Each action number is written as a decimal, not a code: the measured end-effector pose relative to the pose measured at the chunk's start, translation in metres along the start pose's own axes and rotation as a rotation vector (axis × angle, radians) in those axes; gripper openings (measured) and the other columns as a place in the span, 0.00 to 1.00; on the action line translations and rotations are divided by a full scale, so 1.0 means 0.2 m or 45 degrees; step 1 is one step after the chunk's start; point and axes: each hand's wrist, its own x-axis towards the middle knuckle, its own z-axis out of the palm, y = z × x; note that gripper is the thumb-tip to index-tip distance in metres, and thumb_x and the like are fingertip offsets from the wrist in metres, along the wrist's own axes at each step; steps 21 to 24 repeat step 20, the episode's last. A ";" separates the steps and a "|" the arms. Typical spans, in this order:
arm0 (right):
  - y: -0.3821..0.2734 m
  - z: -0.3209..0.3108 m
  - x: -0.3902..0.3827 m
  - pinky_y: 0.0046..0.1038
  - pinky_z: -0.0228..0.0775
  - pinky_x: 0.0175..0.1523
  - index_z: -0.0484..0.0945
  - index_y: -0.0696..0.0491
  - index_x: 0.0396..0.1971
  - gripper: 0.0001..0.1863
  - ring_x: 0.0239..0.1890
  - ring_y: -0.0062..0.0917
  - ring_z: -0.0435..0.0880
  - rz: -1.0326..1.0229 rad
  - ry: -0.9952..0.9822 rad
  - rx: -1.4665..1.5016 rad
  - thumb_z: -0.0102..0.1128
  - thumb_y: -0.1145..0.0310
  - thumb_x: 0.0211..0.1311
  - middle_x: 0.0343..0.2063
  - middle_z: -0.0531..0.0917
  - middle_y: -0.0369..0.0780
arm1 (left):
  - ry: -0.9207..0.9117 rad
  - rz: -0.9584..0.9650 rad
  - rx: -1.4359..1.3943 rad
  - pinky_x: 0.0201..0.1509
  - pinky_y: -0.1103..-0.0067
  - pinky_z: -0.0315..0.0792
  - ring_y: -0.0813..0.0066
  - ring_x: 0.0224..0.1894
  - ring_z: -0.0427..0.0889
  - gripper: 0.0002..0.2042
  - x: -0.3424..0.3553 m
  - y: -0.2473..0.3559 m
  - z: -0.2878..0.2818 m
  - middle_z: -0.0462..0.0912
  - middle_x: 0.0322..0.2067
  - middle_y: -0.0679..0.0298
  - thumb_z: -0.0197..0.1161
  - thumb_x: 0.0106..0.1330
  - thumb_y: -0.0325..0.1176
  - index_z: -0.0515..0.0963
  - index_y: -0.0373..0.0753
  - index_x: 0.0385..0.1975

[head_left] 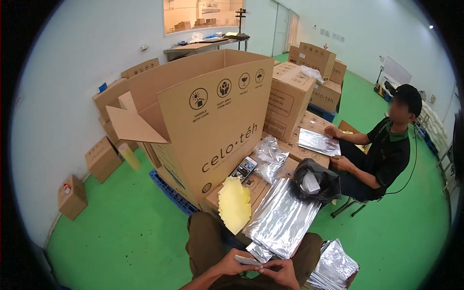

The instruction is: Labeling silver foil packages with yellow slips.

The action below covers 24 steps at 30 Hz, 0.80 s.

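Note:
Low in front of me, my left hand [233, 264] has its fingers closed round a small pale stack of slips [247, 261]. The thumb and fingertips of my right hand [282, 273] pinch together at the near right end of that stack. Whether the right hand holds a separate slip is too small to tell. Just beyond my fingers lies a small silver foil piece [260, 251]. Past it, a pile of large silver foil pouches [285, 217] spreads over the boxes. Yellow paper sheets [234, 205] lie left of the pile.
A tall open carton [217, 116] stands ahead. A phone [244, 167], a clear plastic bag [270, 157] and a black plastic bag [321, 186] sit beyond the pouches. A seated co-worker [386, 150] handles a foil pouch [318, 141]. More foil pouches [333, 263] are low right.

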 end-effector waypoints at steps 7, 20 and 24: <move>-0.01 -0.01 -0.01 0.18 0.74 0.36 0.85 0.62 0.28 0.06 0.28 0.17 0.82 0.080 -0.049 -0.037 0.71 0.76 0.51 0.25 0.86 0.40 | -0.121 0.057 -0.024 0.37 0.83 0.73 0.83 0.32 0.81 0.09 -0.02 0.00 -0.01 0.86 0.30 0.64 0.70 0.58 0.32 0.84 0.36 0.35; 0.00 0.04 0.00 0.20 0.75 0.42 0.83 0.62 0.36 0.07 0.35 0.20 0.83 0.005 -0.066 0.003 0.64 0.77 0.58 0.31 0.86 0.41 | 0.061 0.110 -0.007 0.33 0.82 0.73 0.82 0.32 0.81 0.07 -0.04 -0.03 -0.01 0.85 0.29 0.63 0.69 0.58 0.30 0.85 0.37 0.34; 0.00 0.04 0.00 0.20 0.75 0.42 0.83 0.62 0.36 0.07 0.35 0.20 0.83 0.005 -0.066 0.003 0.64 0.77 0.58 0.31 0.86 0.41 | 0.061 0.110 -0.007 0.33 0.82 0.73 0.82 0.32 0.81 0.07 -0.04 -0.03 -0.01 0.85 0.29 0.63 0.69 0.58 0.30 0.85 0.37 0.34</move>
